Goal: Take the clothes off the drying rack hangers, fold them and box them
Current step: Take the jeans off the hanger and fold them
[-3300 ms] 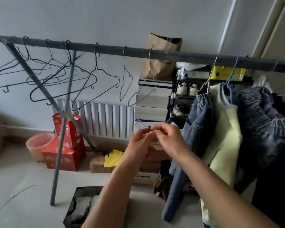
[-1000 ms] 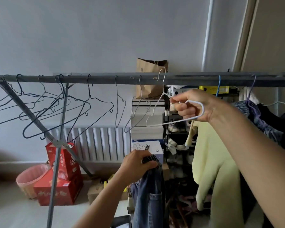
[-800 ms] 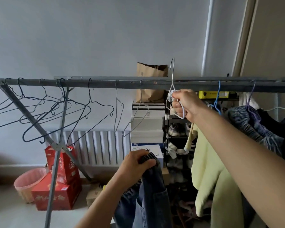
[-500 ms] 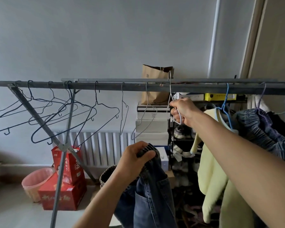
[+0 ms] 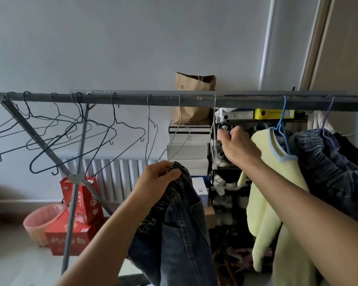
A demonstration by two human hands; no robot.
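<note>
The left hand [image 5: 153, 180] grips the jeans [image 5: 180, 234] by the waistband, below the rack bar [image 5: 132, 99]; their legs run out of view. The right hand [image 5: 239, 145] reaches by a pale wire hanger [image 5: 214, 120] on the bar, fingers loosely spread; whether they touch it is unclear.

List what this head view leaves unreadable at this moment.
- Box for the folded clothes: not in view.
- Jeans: the legs run off the bottom edge; the left hand covers part of the waistband.
- Right hand: seen from behind, so any contact with the white hanger cannot be told.
- Dark clothes: cut by the right edge.
</note>
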